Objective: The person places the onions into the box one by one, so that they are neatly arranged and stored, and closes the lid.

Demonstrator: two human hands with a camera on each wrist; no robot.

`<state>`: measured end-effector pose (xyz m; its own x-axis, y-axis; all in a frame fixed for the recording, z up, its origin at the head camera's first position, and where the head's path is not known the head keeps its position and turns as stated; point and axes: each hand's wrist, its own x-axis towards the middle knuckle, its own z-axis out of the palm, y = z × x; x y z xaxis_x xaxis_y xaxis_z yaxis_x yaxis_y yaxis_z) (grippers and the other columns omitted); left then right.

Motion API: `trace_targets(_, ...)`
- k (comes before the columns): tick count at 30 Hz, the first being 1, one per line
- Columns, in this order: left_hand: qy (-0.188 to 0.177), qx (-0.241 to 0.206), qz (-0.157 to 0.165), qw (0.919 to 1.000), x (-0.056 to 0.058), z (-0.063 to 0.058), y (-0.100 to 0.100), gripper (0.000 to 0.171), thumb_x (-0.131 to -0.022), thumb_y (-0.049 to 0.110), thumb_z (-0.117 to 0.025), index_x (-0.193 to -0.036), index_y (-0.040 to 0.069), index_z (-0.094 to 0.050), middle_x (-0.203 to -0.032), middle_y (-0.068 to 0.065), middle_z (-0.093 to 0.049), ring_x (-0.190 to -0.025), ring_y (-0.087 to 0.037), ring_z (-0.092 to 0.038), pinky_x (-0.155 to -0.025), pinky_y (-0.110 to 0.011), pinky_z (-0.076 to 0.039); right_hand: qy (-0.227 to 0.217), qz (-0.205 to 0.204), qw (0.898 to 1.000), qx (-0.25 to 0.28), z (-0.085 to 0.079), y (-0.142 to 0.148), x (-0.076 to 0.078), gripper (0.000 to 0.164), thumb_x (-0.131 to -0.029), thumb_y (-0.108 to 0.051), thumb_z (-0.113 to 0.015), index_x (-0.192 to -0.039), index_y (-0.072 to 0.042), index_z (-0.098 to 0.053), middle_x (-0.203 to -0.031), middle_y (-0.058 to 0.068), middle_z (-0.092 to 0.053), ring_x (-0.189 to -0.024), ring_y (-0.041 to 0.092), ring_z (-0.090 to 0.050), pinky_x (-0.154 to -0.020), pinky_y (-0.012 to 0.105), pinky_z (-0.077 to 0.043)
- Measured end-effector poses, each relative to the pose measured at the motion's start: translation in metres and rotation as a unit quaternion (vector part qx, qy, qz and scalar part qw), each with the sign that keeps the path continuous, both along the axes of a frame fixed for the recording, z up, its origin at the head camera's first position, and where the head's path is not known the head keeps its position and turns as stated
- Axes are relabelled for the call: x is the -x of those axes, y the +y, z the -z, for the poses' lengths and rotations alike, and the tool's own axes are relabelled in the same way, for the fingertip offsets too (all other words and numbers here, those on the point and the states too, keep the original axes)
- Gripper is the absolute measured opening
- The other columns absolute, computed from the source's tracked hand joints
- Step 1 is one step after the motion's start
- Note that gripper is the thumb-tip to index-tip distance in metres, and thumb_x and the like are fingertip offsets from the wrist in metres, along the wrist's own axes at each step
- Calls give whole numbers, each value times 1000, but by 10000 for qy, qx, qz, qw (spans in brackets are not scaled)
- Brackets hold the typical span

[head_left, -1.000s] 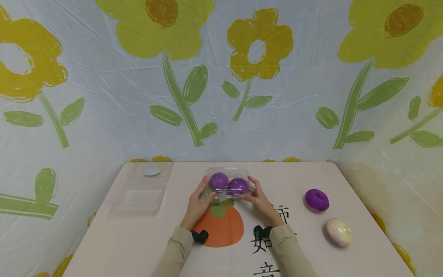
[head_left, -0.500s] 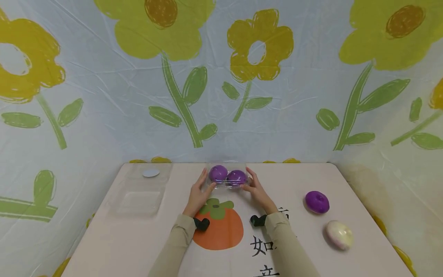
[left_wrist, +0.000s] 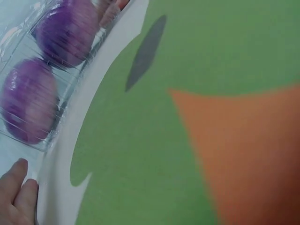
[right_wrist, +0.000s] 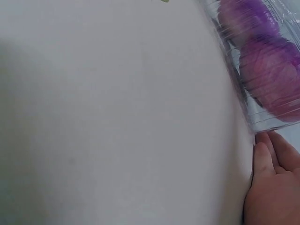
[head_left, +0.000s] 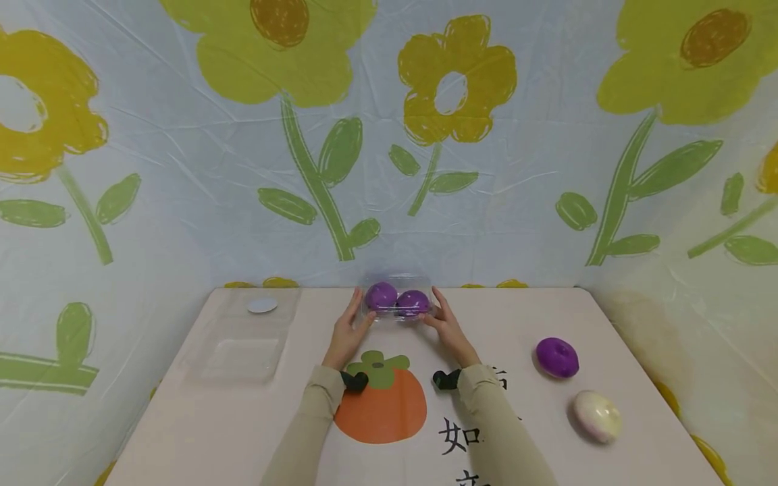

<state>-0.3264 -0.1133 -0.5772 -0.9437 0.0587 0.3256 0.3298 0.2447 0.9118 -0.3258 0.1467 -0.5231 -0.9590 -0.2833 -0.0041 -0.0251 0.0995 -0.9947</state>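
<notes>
A clear plastic box (head_left: pixel 384 316) with two glossy purple, onion-like vegetables (head_left: pixel 381 297) inside is at the table's far edge. My left hand (head_left: pixel 346 335) grips its left end, thumb at the near corner and fingers along the side. At the right end my right hand (head_left: pixel 448 334) holds it the same way, its thumb at the near right corner. From the left wrist, both purple vegetables (left_wrist: pixel 29 101) show through the clear wall, with left fingertips (left_wrist: pixel 15 180) close by. In the right wrist view the right fingers (right_wrist: pixel 265 157) meet the box's corner.
An open clear plastic box (head_left: pixel 243 351) with a white oval label lies at the left. Another purple vegetable (head_left: pixel 557 358) and a whitish one (head_left: pixel 598 416) lie on the right. A printed persimmon and black characters mark the table (head_left: pixel 206 432); a flowered cloth hangs behind.
Both hands have carried the box with the two purple vegetables away from the body to the far edge of the table. The other things have stayed in place.
</notes>
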Motion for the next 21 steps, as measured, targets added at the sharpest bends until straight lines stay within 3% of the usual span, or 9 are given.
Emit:
trace_targets(8, -52, 75, 132, 9999, 6, 2, -2, 72, -98, 30, -63, -156, 5, -27, -164, -9, -17, -150, -25, -18, -118, -48, -24, -54, 462, 9987, 190, 28, 0, 13, 80, -96, -10, -62, -160, -16, -14, -157, 27, -29, -143, 41, -30, -117, 59, -19)
trace_targets(21, -394, 42, 169, 9991, 6, 0, -2, 74, -100, 28, -61, -159, 11, -19, -165, 3, -14, -150, -15, -15, -121, -39, -20, -90, 494, 9969, 612, 27, -3, 12, 79, -97, -7, -61, -160, -13, -15, -153, 31, -33, -142, 42, -32, -118, 57, -18)
